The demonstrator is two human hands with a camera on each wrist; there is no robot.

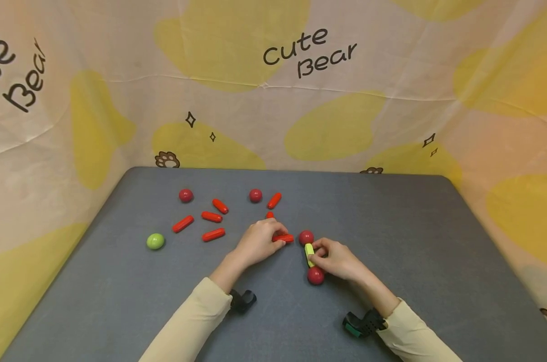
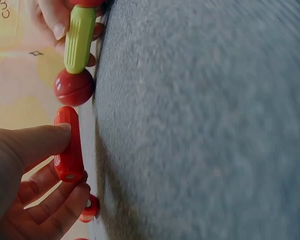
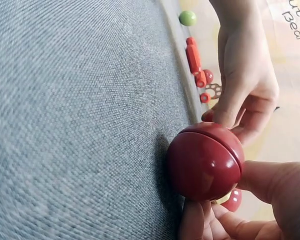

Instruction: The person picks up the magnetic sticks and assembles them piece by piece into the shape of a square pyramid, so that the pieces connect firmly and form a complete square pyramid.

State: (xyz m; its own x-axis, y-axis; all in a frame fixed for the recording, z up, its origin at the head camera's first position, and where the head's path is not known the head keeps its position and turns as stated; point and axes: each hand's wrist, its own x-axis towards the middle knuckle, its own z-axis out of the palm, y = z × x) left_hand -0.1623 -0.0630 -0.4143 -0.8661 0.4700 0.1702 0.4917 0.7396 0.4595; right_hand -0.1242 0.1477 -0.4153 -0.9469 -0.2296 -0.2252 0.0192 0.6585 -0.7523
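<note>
My left hand [image 1: 256,244] pinches a ribbed red rod [image 1: 286,238] between thumb and fingers. A small pale disc shows in the rod's near end in the left wrist view, and its other end points toward a dark red ball [image 2: 73,87]. My right hand [image 1: 341,260] pinches a ribbed yellow-green rod [image 1: 309,253]. This rod runs between two dark red balls, a far ball [image 1: 306,237] and a near ball [image 1: 316,275]. In the right wrist view the near ball [image 3: 205,162], with a groove round it, hides most of the yellow-green rod.
Several red rods [image 1: 212,216] lie scattered left of the hands, one [image 1: 275,200] farther back. Two dark red balls, one at left [image 1: 185,195] and one nearer the middle [image 1: 255,195], sit toward the back. A green ball [image 1: 155,241] rests at the left of the grey table [image 1: 413,226].
</note>
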